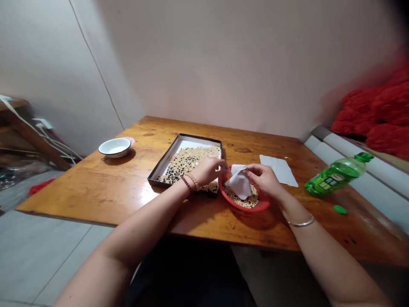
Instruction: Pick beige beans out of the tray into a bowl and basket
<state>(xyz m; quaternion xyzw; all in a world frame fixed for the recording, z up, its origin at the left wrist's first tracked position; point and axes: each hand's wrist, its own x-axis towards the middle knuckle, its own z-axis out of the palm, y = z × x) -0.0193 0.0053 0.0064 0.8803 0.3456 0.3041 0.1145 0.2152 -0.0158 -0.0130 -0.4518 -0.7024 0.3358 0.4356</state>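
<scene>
White tissue — left hand, right hand

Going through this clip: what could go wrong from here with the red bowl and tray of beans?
The red plastic bowl sits tight against the black tray, so a knock from the left hand might jolt beans out. The white tissue, pinched by the right hand, could drag beans over the bowl's rim. Round beans would roll on the table.
</scene>
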